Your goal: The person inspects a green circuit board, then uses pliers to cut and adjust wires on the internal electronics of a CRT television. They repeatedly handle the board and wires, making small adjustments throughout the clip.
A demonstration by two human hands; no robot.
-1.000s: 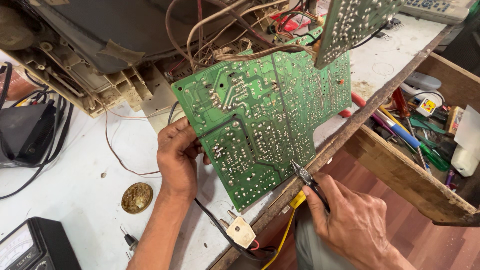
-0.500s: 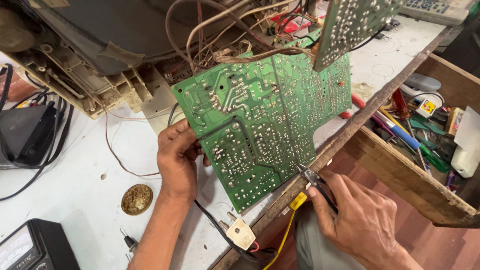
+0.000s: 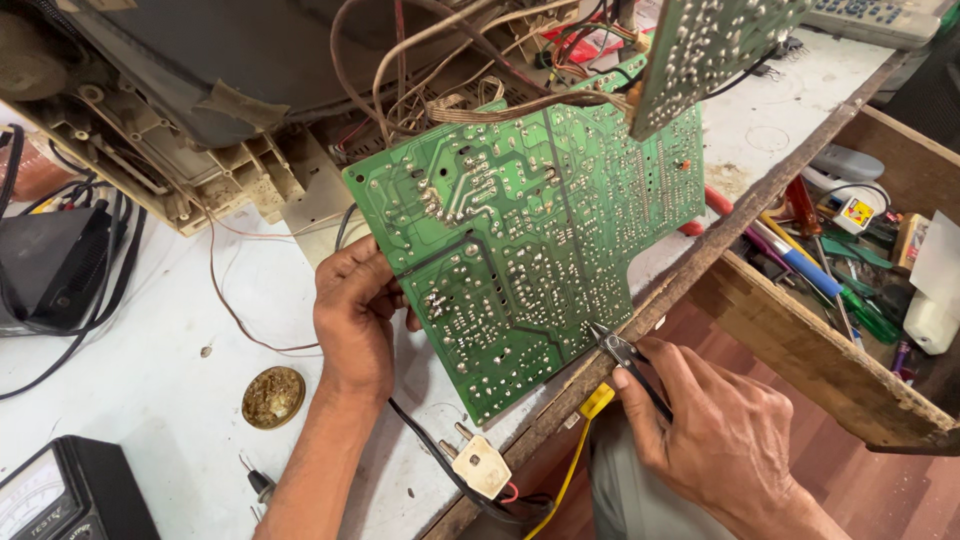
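Observation:
A large green circuit board (image 3: 530,240) stands tilted with its solder side toward me, wires running from its top into an old television chassis (image 3: 180,90). My left hand (image 3: 352,320) grips the board's left edge and holds it up. My right hand (image 3: 715,430) holds small cutting pliers (image 3: 622,355) whose tip touches the board's lower right edge. A second, smaller green board (image 3: 705,50) hangs at the upper right.
A round brass tin (image 3: 272,396) and a meter (image 3: 60,495) lie on the white bench at lower left. A mains plug (image 3: 480,465) sits near the bench's wooden edge (image 3: 690,290). An open wooden drawer (image 3: 850,270) at right holds screwdrivers and small tools.
My right hand has shifted the pliers slightly up along the board's lower right edge. The left hand keeps the same grip on the board.

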